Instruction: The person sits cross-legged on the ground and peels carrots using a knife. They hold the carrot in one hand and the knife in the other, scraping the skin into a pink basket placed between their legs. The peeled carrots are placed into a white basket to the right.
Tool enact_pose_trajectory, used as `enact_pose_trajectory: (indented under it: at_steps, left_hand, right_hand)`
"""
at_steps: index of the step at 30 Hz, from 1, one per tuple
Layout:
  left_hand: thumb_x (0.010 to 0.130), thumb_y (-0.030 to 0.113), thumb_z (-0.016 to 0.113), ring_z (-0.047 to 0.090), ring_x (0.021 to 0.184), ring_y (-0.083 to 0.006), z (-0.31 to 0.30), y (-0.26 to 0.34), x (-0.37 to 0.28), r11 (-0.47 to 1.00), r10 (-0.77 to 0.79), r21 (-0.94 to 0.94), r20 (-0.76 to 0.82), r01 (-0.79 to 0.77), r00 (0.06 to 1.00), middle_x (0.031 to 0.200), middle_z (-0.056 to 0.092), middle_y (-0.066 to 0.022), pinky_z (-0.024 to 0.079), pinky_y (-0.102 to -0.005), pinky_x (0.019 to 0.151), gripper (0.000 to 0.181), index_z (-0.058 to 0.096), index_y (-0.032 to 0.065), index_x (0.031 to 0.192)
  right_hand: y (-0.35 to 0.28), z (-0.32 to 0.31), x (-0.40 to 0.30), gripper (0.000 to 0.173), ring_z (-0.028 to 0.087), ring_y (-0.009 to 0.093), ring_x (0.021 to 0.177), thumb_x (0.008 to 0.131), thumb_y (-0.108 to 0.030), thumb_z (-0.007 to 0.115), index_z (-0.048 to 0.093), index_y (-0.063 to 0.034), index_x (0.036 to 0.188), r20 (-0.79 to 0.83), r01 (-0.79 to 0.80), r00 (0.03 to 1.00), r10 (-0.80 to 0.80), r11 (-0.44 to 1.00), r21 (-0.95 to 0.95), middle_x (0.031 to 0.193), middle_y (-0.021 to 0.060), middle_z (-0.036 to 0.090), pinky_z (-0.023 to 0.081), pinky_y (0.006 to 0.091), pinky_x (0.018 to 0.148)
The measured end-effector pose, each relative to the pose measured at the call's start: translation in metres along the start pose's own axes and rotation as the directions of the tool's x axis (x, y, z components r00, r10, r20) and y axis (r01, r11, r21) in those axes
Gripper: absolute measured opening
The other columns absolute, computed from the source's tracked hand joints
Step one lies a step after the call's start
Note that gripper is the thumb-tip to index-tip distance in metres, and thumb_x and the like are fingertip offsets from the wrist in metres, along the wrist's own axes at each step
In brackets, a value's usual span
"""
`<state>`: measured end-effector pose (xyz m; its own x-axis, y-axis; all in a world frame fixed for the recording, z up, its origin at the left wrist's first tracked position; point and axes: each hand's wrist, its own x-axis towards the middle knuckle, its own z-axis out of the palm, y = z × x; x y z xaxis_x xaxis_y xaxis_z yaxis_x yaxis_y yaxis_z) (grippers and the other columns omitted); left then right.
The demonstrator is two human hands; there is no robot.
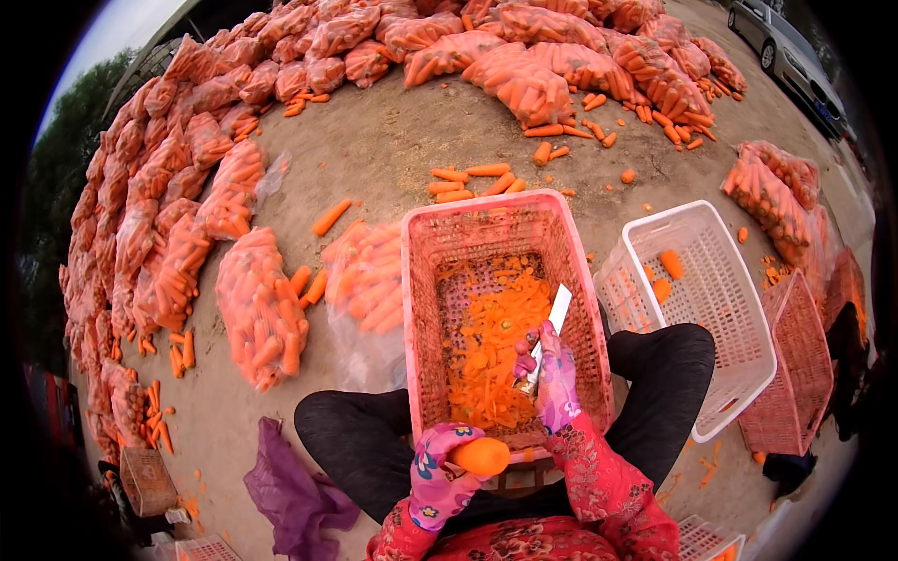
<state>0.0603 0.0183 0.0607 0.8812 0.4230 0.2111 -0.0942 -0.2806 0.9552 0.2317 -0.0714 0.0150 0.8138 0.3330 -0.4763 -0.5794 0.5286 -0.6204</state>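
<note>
In a pink glove with flower prints, my left hand [438,473] grips a thick carrot [484,456] over the near edge of a pink plastic crate [414,308]. My right hand [551,372], gloved alike, is closed around the handle of a knife [559,308], whose pale flat blade points up and away from me. The crate stands between my knees. Orange carrot peelings and cut ends [498,343] cover much of its floor. Touching the crate's left side is a clear plastic bag of carrots [368,280].
A white plastic crate [729,315] holding a few carrot pieces stands at my right, beside a red crate [789,365]. Piled bags of carrots [519,84] curve around the far and left sides. Loose carrots [487,170] lie beyond my crate. A purple mesh sack [287,484] lies at left.
</note>
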Motion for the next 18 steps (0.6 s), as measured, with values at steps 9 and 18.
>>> enact_pose_trajectory:
  at_steps: [9, 18]
  left_hand:
    - [0.067, 0.007, 0.071, 0.05, 0.095, -0.0152, -0.002, -0.005, 0.016, 0.491, -0.468, -0.841, -0.034, 0.227, 0.883, 0.109, 0.049, -0.008, 0.042, -0.0246, 0.078, 0.056, 0.044, 0.0054, 0.116]
    - [0.07, 0.003, 0.07, 0.058, 0.087, -0.0158, -0.005, -0.007, 0.01, 0.953, -0.263, -0.162, -0.029, 0.255, 0.964, 0.099, 0.058, -0.0096, 0.048, -0.0244, 0.073, 0.041, 0.051, 0.0042, 0.106]
  right_hand:
    - [-0.001, -0.043, -0.038, 0.043, 0.044, 0.01, 0.043, 0.09, -0.044, 0.045, 0.052, -0.0012, 0.094, 0.088, -0.192, 0.965, 0.247, 0.894, -0.404, 0.072, 0.0116, 0.059, 0.04, 0.0237, 0.041]
    - [-0.008, -0.028, -0.063, 0.032, 0.046, 0.006, 0.044, 0.087, -0.025, 0.057, 0.056, -0.0025, 0.109, 0.156, -0.203, 0.947, 0.28, 0.901, -0.383, 0.065, 0.0034, 0.057, 0.037, 0.0187, 0.043]
